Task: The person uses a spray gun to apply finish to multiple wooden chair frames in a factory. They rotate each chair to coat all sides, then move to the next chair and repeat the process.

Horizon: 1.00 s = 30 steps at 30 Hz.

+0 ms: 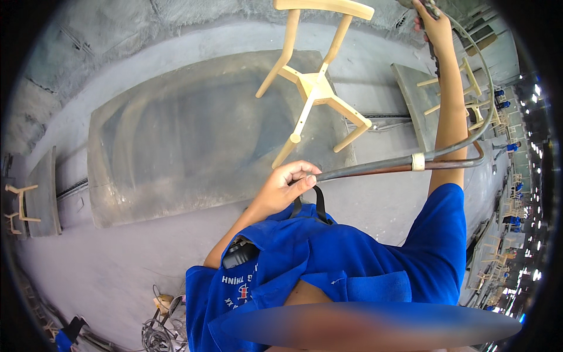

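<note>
Left hand (287, 186) grips the dark rubber hose (375, 168); right hand (431, 23) clasps the spray tool; best keep slack clear of the pale wooden chair frame (316, 88).

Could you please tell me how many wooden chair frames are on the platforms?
3: one on the middle platform ahead, one at far left, one at right behind the raised arm. More may stand farther right.

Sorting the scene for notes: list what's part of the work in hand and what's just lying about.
In hand: left hand gripping hose; right hand raised on a tool; wooden chair frame on grey platform.

Lying about: cable tangle, small frame, far frames.
</note>
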{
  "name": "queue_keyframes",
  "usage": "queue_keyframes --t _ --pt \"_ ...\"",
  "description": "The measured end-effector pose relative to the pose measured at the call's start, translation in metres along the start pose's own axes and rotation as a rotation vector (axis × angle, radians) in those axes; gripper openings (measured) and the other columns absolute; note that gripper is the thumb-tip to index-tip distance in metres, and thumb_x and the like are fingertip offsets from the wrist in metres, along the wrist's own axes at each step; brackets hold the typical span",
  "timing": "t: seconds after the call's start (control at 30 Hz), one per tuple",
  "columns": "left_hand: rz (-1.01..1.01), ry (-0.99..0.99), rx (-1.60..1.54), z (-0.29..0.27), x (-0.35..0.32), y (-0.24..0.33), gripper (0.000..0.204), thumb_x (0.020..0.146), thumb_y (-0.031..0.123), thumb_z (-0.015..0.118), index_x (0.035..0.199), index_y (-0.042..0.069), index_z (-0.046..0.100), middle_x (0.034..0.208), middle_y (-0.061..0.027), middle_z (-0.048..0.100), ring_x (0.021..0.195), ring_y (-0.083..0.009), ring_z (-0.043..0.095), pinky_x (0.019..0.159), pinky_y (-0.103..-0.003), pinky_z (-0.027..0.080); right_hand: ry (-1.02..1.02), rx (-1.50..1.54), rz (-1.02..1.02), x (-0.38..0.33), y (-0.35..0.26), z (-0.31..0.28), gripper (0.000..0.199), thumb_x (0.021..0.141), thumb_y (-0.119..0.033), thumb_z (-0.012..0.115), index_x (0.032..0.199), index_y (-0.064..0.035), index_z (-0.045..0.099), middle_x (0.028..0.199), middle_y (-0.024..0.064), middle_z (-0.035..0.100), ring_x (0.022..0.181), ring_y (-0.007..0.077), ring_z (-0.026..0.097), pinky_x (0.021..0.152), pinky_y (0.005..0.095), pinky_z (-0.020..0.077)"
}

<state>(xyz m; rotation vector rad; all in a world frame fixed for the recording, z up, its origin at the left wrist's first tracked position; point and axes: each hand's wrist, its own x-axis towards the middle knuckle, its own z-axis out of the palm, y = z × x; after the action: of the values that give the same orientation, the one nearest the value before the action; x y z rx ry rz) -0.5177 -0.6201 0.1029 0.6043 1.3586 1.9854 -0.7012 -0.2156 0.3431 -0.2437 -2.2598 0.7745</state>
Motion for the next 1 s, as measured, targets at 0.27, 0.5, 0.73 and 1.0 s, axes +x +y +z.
queue_keyframes --t 0.27,0.5,0.73,1.0 --pt "-0.147 -0.039 0.007 0.043 0.034 -0.02 0.034 0.096 0.026 0.07 0.119 0.001 0.064 0.081 0.0019 0.065 0.075 -0.0037 0.053 0.07 -0.022 0.041 0.13 -0.181 0.068 -0.034 0.115 -0.037 0.05 0.091 -0.047 0.074 0.122 -0.008 0.072 0.07 0.0008 0.064 0.056 0.0077 0.059 0.052 0.0241 0.0464" --pt "-0.351 0.017 0.075 0.068 0.033 -0.051 0.05 0.086 0.024 0.078 0.128 0.003 0.061 0.068 0.0058 0.055 0.063 -0.0042 0.049 0.065 -0.02 0.037 -0.115 0.581 0.125 -0.164 0.103 0.002 0.033 0.099 -0.029 0.067 0.115 -0.0004 0.068 0.077 0.0051 0.067 0.066 0.0089 0.063 0.046 0.0216 0.0413" --pt "-0.329 0.129 0.074 0.121 0.068 -0.064 0.072 0.087 0.015 0.077 0.151 0.01 0.044 0.072 0.0051 0.054 0.072 -0.0051 0.05 0.078 -0.023 0.041 -0.148 0.868 0.16 -0.129 0.156 -0.042 0.053 0.1 -0.044 0.061 0.132 -0.0012 0.06 0.083 0.0072 0.068 0.072 0.0148 0.068 0.046 0.0222 0.0409" --pt "-0.284 0.148 0.256 0.183 0.123 -0.096 0.073 0.092 0.019 0.074 0.155 0.012 0.037 0.07 0.0049 0.054 0.072 -0.0048 0.05 0.082 -0.023 0.041 0.156 0.878 0.53 -0.068 0.291 -0.057 0.034 0.101 -0.042 0.061 0.098 -0.0078 0.061 0.081 0.0077 0.068 0.07 0.0179 0.069 0.045 0.0255 0.0386"
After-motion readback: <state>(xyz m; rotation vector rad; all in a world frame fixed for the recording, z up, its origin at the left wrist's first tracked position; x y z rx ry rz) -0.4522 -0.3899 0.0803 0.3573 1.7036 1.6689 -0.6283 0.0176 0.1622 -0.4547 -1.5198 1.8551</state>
